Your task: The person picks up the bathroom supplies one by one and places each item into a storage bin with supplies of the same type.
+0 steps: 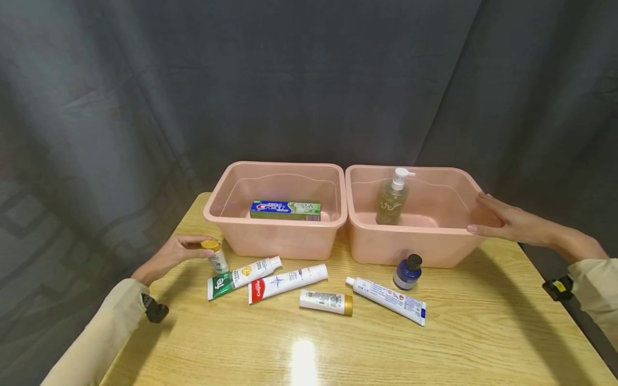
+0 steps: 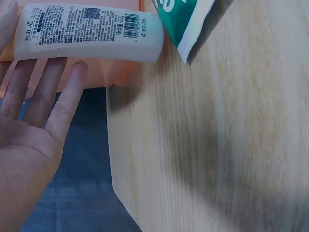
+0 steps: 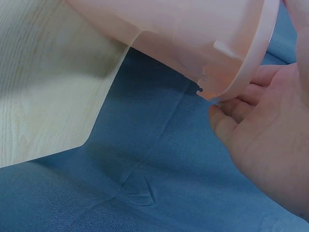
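My left hand [image 1: 185, 250] pinches the gold cap of a small white tube [image 1: 219, 261], which stands cap up, slightly tilted, left of the toothpastes. In the left wrist view, printed text and a barcode show on this tube [image 2: 91, 30]; the other fingers spread behind it. Over at the right pink bin [image 1: 410, 246], my right hand [image 1: 514, 222] grips the rim at its right corner. Its fingers [image 3: 224, 123] lie under the rim in the right wrist view. A pump bottle [image 1: 392, 201] stands inside that bin.
The left pink bin [image 1: 280, 238] holds a Crest box [image 1: 285, 210]. In front lie a green-and-white toothpaste [image 1: 243, 277], a Colgate tube [image 1: 288, 283], another gold-capped tube [image 1: 325, 302] and a white toothpaste tube [image 1: 388, 300]. A blue bottle [image 1: 407, 272] stands by the right bin.
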Demonstrator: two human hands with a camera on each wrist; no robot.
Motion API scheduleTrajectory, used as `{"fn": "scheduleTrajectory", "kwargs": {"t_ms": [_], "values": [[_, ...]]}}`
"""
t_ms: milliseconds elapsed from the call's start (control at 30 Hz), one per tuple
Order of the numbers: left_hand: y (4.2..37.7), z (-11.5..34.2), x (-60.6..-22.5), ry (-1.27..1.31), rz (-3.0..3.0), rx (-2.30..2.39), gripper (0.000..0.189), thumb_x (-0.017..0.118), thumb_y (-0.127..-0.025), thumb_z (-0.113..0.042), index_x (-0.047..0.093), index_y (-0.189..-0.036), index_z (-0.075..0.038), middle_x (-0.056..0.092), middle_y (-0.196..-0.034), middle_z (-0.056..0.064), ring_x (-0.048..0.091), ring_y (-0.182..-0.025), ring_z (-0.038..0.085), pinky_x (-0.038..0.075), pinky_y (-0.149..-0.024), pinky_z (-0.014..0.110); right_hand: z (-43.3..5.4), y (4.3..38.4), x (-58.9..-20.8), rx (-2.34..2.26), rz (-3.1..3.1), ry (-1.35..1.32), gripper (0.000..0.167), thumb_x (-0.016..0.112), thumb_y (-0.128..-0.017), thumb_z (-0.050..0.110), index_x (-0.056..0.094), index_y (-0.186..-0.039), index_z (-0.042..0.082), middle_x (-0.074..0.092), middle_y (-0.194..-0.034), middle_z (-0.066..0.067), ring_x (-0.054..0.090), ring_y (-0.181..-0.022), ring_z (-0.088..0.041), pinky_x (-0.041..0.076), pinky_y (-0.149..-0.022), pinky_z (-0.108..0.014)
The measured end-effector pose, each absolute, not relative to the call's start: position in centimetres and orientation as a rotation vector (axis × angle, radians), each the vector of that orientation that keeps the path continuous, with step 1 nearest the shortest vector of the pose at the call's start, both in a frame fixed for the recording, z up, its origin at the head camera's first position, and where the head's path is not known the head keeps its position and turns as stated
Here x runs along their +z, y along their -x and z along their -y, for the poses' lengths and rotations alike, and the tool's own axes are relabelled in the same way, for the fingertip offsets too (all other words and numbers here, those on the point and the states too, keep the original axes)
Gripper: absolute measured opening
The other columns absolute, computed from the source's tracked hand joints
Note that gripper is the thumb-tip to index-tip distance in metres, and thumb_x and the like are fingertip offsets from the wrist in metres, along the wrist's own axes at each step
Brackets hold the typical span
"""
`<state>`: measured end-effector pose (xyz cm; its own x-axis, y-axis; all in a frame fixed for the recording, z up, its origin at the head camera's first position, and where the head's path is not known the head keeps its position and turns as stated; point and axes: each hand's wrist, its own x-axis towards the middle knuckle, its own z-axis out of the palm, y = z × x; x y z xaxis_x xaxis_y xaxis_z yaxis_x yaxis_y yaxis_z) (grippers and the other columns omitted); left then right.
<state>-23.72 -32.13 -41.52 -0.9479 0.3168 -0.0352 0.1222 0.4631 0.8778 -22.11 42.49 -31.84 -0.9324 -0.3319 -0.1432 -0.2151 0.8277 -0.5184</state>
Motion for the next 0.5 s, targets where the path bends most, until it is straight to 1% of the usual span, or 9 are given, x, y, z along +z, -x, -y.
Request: {"fn": "scheduleTrajectory", "kwargs": {"t_ms": [200,367,500], "values": [[23.7,31.8,-41.1,-0.379,-2.532,1.476,0.038,0.075,-0.089,-0.023,0.07,-0.123,-0.004,0.071,-0.116,0.004,0.065,-0.102,0.017,0.051,-0.088,0.027,-42.5,22.1,-31.9,-0.759,-2.787,0.427,0.098,0.065,-0.094,0.033,-0.009,-0.158,0.019,-0.02,-0.161,-0.018,-0.007,-0.14,-0.06,0.011,-0.094,-0.084],[23.6,31.3,-40.7,-0.403,-2.545,1.467,0.039,0.075,-0.089,-0.022,0.07,-0.122,-0.002,0.071,-0.115,0.006,0.065,-0.098,0.017,0.051,-0.087,0.028,-42.5,22.1,-32.0,-0.766,-2.785,0.42,0.098,0.064,-0.094,0.033,-0.008,-0.159,0.016,-0.019,-0.161,-0.02,-0.008,-0.14,-0.06,0.01,-0.095,-0.084],[23.4,30.8,-40.3,-0.406,-2.547,1.473,0.039,0.076,-0.088,-0.02,0.07,-0.122,-0.001,0.071,-0.114,0.009,0.066,-0.095,0.018,0.052,-0.086,0.029,-42.5,22.1,-31.9,-0.75,-2.787,0.418,0.099,0.064,-0.094,0.034,-0.008,-0.158,0.015,-0.021,-0.16,-0.019,-0.008,-0.139,-0.06,0.011,-0.094,-0.084]]}}
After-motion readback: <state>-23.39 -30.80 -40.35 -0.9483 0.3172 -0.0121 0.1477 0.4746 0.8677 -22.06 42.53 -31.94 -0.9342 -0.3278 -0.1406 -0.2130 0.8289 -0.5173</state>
